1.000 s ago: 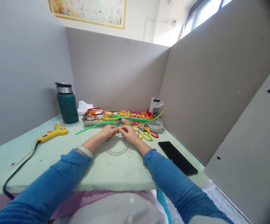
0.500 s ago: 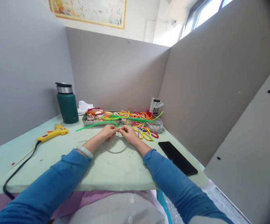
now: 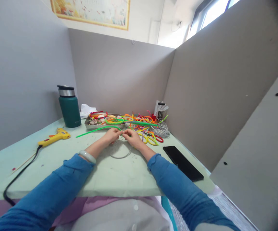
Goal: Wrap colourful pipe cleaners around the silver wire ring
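Observation:
My left hand and my right hand meet over the middle of the table, fingertips pinched almost against each other. Between them is a green pipe cleaner; its long loose end arcs out to the left past my left hand. A thin grey wire hoop hangs or lies just below both hands, its upper part hidden by my fingers. How the pipe cleaner and the hoop touch cannot be made out.
Behind my hands are a metal tray, a tangle of colourful pipe cleaners and a grey wire bundle. A yellow glue gun and green bottle are left, a black phone right. Grey partitions enclose the table.
The loose left end of the green pipe cleaner has swung slightly down and to the left. Both hands keep nearly the same place and pinch.

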A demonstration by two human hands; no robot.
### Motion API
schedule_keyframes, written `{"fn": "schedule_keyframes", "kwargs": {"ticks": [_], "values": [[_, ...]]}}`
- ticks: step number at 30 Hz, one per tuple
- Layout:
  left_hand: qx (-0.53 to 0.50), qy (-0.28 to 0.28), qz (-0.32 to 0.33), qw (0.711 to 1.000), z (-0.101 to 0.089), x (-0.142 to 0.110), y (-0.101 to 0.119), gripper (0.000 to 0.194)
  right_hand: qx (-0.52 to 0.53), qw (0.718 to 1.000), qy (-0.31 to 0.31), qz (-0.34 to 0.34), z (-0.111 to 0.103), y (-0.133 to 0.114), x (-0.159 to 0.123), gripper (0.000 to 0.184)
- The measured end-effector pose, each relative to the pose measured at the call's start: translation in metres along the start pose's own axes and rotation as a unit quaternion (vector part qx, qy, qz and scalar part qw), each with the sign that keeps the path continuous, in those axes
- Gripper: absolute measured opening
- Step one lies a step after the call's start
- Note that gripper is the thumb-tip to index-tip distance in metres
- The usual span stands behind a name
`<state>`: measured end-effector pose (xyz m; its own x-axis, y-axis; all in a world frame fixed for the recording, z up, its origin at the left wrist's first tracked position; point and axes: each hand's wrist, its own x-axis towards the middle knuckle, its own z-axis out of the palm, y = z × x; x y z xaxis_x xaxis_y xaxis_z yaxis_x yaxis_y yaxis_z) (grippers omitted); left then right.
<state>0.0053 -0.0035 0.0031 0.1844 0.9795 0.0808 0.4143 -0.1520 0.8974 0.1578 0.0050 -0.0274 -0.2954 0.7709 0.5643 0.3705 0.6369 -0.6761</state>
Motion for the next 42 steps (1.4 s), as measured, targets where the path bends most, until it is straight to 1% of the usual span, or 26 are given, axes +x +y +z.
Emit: {"fn": "schedule_keyframes", "kwargs": {"ticks": [4, 9, 17, 24, 30, 35, 42], "values": [[-0.007, -0.002, -0.002, 1.000, 0.0004, -0.0021, 0.0020, 0.035, -0.005, 1.000, -0.002, 0.001, -0.0002, -0.0004, 0.0000, 0.018], [-0.006, -0.005, 0.003, 1.000, -0.0001, 0.0002, -0.0009, 0.034, -0.008, 1.000, -0.004, 0.002, 0.0002, -0.0001, 0.0000, 0.018], [0.002, 0.012, 0.009, 1.000, -0.0009, 0.0023, -0.0020, 0.035, 0.008, 1.000, 0.006, 0.017, 0.0012, 0.0000, -0.0002, 0.021], [0.007, 0.023, 0.010, 1.000, -0.0011, 0.0046, -0.0044, 0.035, -0.010, 1.000, 0.018, 0.018, 0.0013, 0.0014, -0.0003, 0.022], [0.012, 0.015, -0.001, 1.000, -0.0014, 0.0031, -0.0028, 0.034, -0.029, 1.000, 0.008, 0.007, 0.0006, -0.0004, -0.0005, 0.022], [0.023, 0.012, 0.010, 1.000, -0.0015, 0.0026, -0.0029, 0.034, -0.034, 0.999, -0.002, -0.002, 0.0004, -0.0020, -0.0014, 0.020], [0.041, 0.006, 0.023, 0.999, -0.0023, 0.0039, -0.0052, 0.034, -0.034, 0.999, 0.001, 0.002, 0.0009, -0.0021, -0.0014, 0.020]]}}
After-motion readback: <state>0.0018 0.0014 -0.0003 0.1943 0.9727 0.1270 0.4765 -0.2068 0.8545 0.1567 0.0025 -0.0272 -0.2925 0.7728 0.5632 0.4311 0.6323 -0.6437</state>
